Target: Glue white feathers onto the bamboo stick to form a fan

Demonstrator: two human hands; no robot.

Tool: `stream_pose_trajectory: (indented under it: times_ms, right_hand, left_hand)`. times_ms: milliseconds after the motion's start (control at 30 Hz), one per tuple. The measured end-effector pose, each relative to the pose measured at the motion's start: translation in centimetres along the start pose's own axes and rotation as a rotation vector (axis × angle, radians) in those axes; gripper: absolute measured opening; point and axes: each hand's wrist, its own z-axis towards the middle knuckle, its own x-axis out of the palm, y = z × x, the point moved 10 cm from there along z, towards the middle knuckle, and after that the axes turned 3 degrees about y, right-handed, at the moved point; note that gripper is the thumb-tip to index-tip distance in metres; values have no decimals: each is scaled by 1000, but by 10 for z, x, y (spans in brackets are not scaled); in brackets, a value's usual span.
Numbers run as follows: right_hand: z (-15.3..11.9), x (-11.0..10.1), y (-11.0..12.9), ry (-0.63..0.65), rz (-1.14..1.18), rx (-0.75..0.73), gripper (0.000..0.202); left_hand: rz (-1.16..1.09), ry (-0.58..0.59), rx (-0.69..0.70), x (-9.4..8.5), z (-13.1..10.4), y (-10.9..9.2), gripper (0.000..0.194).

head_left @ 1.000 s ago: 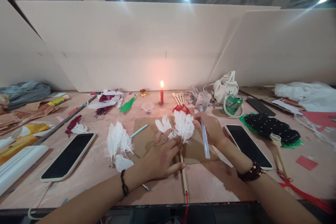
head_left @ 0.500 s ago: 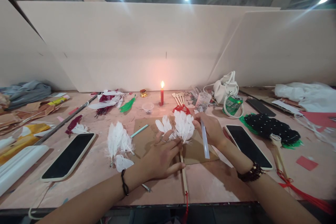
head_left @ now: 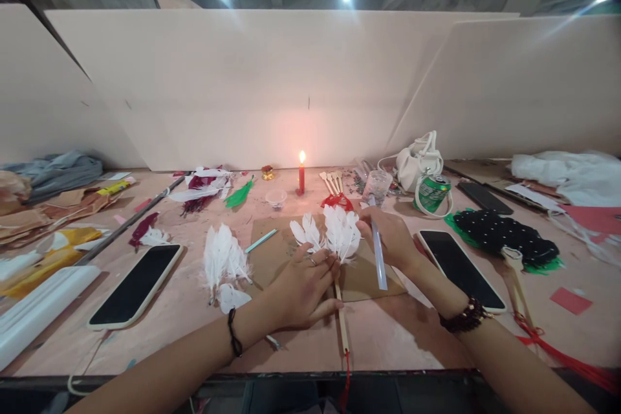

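Note:
My left hand (head_left: pixel 308 284) lies over the base of a white feather fan (head_left: pixel 342 233), its fingers and thumb closed on the top of the wooden handle (head_left: pixel 342 320). A red tassel hangs from the handle's lower end. My right hand (head_left: pixel 387 236) is closed around a translucent glue stick (head_left: pixel 379 255) beside the fan's right edge; its fingertips are near the feathers. Brown cardboard (head_left: pixel 272 262) lies under the fan. Loose white feathers (head_left: pixel 223 255) rest left of the cardboard, and a light blue stick (head_left: pixel 262 240) lies across its left part.
A lit red candle (head_left: pixel 301 178) stands behind the cardboard. Phones (head_left: pixel 136 286) (head_left: pixel 460 270) flank the work. A green can (head_left: pixel 431 193), white bag (head_left: pixel 418 158) and plastic cup (head_left: pixel 376 186) are at back right. A black dotted fan (head_left: pixel 504 236) lies at the right.
The view has shifted slightly, so the table items appear a little further right. Both hands keep nearly the same position and hold.

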Motion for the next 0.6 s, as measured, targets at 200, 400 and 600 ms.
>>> stream_pose_trajectory:
  times_ms: [200, 400, 600]
  right_hand:
    - [2, -3, 4, -2, -11, -33, 43]
    - [2, 6, 6, 83, 2, -28, 35]
    - [0, 14, 2, 151, -13, 3, 31]
  left_hand:
    - [-8, -27, -2, -4, -1, 2, 66]
    - [-38, -34, -6, -8, 0, 3, 73]
    - [-35, -61, -37, -7, 1, 7, 96]
